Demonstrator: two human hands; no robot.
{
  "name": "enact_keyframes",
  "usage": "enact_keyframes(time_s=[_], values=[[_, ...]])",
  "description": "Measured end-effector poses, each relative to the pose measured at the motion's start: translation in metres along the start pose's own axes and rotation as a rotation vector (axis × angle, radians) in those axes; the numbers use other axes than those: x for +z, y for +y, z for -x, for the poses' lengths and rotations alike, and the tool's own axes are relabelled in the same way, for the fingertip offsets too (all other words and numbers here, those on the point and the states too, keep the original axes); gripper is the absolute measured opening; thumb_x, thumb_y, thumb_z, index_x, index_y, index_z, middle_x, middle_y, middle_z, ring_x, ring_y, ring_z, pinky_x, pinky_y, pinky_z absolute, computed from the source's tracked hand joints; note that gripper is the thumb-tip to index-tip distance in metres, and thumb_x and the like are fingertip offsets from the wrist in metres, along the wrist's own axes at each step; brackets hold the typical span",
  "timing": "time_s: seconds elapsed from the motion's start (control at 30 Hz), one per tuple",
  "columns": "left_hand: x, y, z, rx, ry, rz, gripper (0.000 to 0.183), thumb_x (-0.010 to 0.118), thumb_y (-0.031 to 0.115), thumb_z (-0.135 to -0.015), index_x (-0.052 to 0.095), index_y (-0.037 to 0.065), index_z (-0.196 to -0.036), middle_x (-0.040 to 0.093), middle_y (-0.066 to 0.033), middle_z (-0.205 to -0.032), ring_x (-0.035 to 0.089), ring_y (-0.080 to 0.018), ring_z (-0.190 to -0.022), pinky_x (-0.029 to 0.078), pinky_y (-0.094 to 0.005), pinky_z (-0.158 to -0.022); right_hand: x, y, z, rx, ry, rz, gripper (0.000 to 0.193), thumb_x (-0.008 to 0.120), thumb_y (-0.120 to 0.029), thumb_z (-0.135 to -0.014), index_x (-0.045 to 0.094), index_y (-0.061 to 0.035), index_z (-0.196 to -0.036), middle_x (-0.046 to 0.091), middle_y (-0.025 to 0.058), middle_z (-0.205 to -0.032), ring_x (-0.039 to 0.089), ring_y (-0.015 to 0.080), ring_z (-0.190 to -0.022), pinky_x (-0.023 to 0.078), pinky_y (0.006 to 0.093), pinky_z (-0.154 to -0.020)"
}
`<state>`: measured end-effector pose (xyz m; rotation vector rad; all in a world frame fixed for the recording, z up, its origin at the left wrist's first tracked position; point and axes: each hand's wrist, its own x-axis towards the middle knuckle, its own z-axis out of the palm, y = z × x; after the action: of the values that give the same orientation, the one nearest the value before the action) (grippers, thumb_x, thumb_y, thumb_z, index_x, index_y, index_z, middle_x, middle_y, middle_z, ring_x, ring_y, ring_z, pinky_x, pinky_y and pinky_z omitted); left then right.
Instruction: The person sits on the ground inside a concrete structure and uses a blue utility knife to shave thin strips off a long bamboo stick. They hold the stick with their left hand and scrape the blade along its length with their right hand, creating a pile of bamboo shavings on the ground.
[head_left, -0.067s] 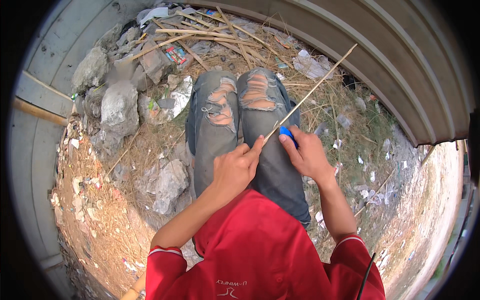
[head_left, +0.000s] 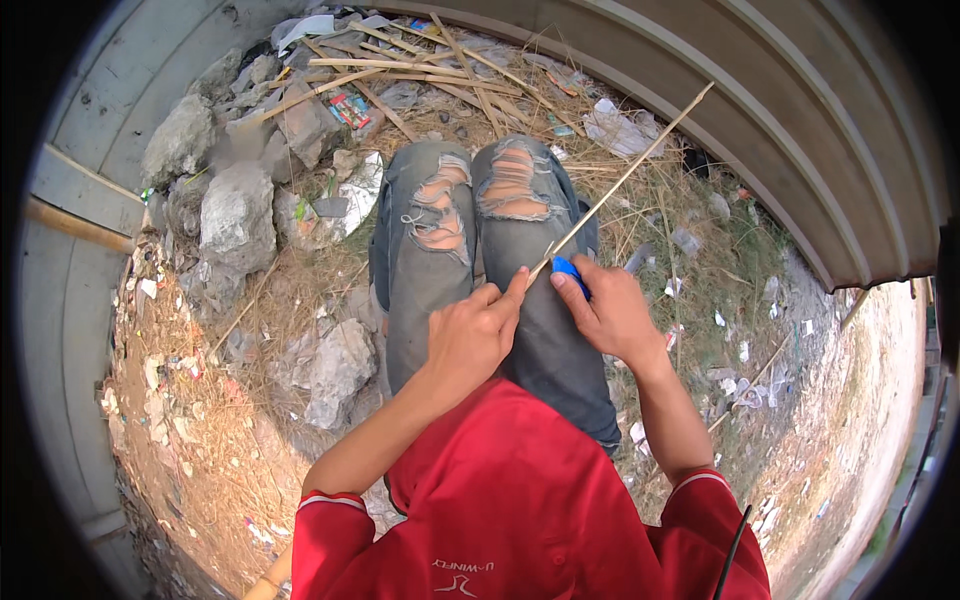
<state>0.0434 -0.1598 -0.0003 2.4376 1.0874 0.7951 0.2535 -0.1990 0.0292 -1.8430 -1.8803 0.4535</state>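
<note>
My left hand [head_left: 478,328] is closed on the lower end of a thin bamboo stick [head_left: 632,178], its index finger stretched along it. The stick slants up and away to the right, over my right thigh. Near my left fingertip a short sliver [head_left: 549,250] stands off the stick. My right hand [head_left: 612,308] is closed round a small blue-handled tool [head_left: 566,268], thumb on its side. The tool lies against or just beside the stick, close to the sliver; its working edge is hidden.
Ripped grey jeans [head_left: 436,290] cover my legs. Grey rocks [head_left: 238,215] lie to the left, with a pile of bamboo strips [head_left: 420,68] beyond my knees. A corrugated metal sheet [head_left: 800,130] curves along the far right. Dry grass and litter cover the ground.
My right hand and the blue-handled tool have shifted slightly left, toward my left fingertip. The stick's far end has moved up a little.
</note>
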Motion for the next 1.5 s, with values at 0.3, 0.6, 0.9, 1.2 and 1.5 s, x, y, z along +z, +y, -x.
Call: enact_keyframes(time_s=[0.3,0.6,0.9,1.2,1.5], values=[[0.007,0.000,0.003,-0.002,-0.049,-0.040,0.044,0.066,0.014,-0.089,0.066,0.014,-0.133,0.056,-0.0048,-0.072,0.063,-0.0252,-0.055,0.051,-0.0400,-0.050,0.012,-0.008,0.000,0.122,0.018,0.176,0.043,0.056,-0.043,-0.100,0.058,-0.0024,-0.088,0.064,0.0238,-0.065,0.064,0.0461,-0.064,0.050,0.0550,-0.058],[-0.005,-0.005,0.015,-0.013,-0.024,-0.050,0.042,0.067,0.010,-0.089,0.068,0.014,-0.131,0.057,-0.0055,-0.072,0.063,-0.0247,-0.058,0.047,-0.0407,-0.050,0.007,-0.007,-0.006,0.024,-0.031,0.256,0.045,0.057,-0.046,-0.100,0.058,-0.0031,-0.086,0.065,0.0215,-0.063,0.066,0.0435,-0.061,0.052,0.0531,-0.054],[0.010,0.001,-0.001,-0.020,-0.004,-0.046,0.042,0.064,0.012,-0.091,0.066,0.013,-0.133,0.058,-0.0052,-0.074,0.064,-0.0251,-0.056,0.052,-0.0392,-0.050,0.008,-0.003,-0.006,0.050,-0.046,0.263,0.043,0.055,-0.046,-0.101,0.057,-0.0046,-0.089,0.063,0.0227,-0.063,0.064,0.0459,-0.062,0.050,0.0550,-0.056],[-0.009,-0.001,0.032,0.098,0.005,-0.190,0.044,0.070,0.007,-0.083,0.070,0.010,-0.127,0.051,-0.0042,-0.066,0.055,-0.0229,-0.048,0.045,-0.0355,-0.047,-0.006,0.036,-0.029,0.252,0.162,0.176,0.052,0.051,-0.051,-0.102,0.062,-0.0013,-0.088,0.065,0.0250,-0.069,0.065,0.0475,-0.070,0.050,0.0549,-0.064],[-0.029,-0.014,0.081,0.008,0.012,-0.106,0.045,0.074,0.002,-0.079,0.072,0.009,-0.124,0.048,-0.0045,-0.064,0.050,-0.0199,-0.045,0.042,-0.0343,-0.045,-0.038,0.068,-0.047,0.283,0.251,-0.040,0.059,0.048,-0.050,-0.104,0.065,0.0037,-0.088,0.060,0.0228,-0.066,0.059,0.0423,-0.064,0.046,0.0468,-0.062]])
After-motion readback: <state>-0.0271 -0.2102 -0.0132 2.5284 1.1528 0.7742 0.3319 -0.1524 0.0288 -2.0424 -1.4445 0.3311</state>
